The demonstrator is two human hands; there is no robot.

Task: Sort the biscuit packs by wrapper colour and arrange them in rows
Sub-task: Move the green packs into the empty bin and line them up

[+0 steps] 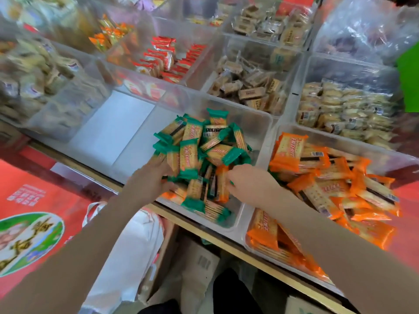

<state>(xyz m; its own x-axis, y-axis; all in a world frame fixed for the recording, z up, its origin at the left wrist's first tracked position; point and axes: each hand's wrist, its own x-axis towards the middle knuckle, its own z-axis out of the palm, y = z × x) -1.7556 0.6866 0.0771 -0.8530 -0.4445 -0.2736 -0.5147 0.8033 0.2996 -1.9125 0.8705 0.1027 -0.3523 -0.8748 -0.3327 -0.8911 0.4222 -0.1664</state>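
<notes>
Your left hand (148,180) and right hand (251,183), apart, both curl into the green packs (199,143) heaped at the near end of a clear bin (260,123); orange packs (335,177) fill the tray (340,138) at its right edge.

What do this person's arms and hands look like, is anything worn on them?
Both forearms are bare right down to the bottom edge of the picture, with no sleeve or cuff showing. The left hand and the right hand wear no gloves, and no watch, bracelet or ring can be seen. The picture is a little blurred, so very small details could be missed.
</notes>
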